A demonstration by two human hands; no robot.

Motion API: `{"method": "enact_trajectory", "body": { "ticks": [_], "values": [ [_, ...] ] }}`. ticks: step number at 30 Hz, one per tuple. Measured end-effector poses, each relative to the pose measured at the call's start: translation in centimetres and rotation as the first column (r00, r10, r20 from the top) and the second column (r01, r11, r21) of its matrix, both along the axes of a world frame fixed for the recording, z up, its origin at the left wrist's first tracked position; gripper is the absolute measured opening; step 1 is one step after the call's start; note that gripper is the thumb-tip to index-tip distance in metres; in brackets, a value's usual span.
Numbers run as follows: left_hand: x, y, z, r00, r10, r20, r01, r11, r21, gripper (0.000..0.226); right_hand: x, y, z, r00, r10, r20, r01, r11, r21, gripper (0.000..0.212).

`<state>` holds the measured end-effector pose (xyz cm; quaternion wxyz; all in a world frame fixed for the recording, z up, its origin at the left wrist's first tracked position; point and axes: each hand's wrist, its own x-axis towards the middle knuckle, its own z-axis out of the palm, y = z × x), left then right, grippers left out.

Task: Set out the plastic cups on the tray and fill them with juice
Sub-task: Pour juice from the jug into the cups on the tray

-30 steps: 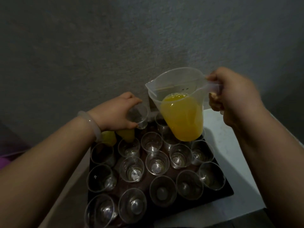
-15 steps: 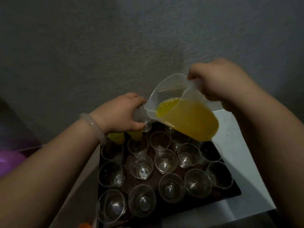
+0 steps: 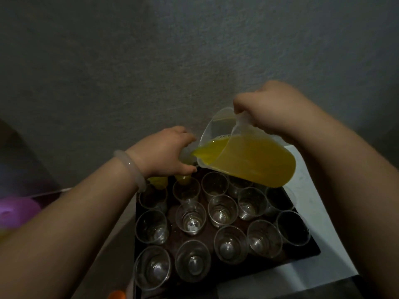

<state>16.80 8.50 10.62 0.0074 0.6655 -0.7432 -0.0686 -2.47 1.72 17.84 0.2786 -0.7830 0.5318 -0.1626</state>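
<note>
Pour step. The measuring jug [image 3: 218, 128] is tipped hard to the left, with the juice [image 3: 254, 160] up at the spout lip, right over the held cup [image 3: 186, 157] at the tray's [image 3: 302, 253] back-left corner.

My read:
- The jug is well filled, so add tilt slowly or it surges.
- Spout close above the rim; stop short of the brim.
- The thin cup probably flexes, so squeeze lightly.

Right hand [image 3: 274, 113] is fisted round the jug handle, knuckles up, wrist rolled inward. Left hand [image 3: 166, 154] wraps fingers and thumb round the cup; can't tell if the cup rests on the tray.

Two filled cups [image 3: 158, 182] sit under the left wrist. The empty cups [image 3: 191, 216] stand packed on the tray.
</note>
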Motion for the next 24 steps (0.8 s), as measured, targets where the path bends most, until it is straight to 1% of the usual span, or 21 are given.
{"method": "enact_trajectory", "body": {
  "ticks": [2,6,8,12,14,23,24],
  "values": [
    [-0.02,0.0,-0.15,1.0,-0.001,-0.002,0.001,1.0,0.006,0.076,0.15,0.06,0.0,0.998,0.03,-0.063,-0.031,0.999,-0.018,0.031],
    [-0.09,0.05,-0.26,1.0,-0.002,0.001,0.002,1.0,0.007,0.076,0.37,0.2,0.2,0.991,0.051,-0.122,-0.057,0.997,-0.046,0.028],
    [-0.11,0.09,-0.22,1.0,-0.003,-0.001,0.003,1.0,0.005,0.076,0.62,0.22,0.26,0.985,0.059,-0.16,-0.069,0.996,-0.057,0.031],
    [-0.03,0.17,-0.15,1.0,-0.006,0.015,0.006,1.0,0.005,0.077,0.64,0.47,0.26,0.999,0.025,-0.036,-0.026,1.0,-0.017,0.028],
    [0.01,0.21,-0.21,1.0,-0.01,0.027,0.01,1.0,0.0,0.077,0.54,0.53,0.14,1.0,0.023,-0.017,-0.024,1.0,-0.019,0.031],
    [0.21,0.3,-0.53,0.999,-0.002,0.046,0.001,1.0,0.023,0.078,0.82,0.36,0.32,0.999,0.021,-0.032,-0.022,0.999,-0.027,0.031],
    [0.21,0.27,-0.58,0.999,-0.002,0.047,0.001,1.0,0.022,0.078,0.92,0.32,0.35,0.998,0.031,-0.061,-0.033,0.999,-0.036,0.029]
  ]
}}
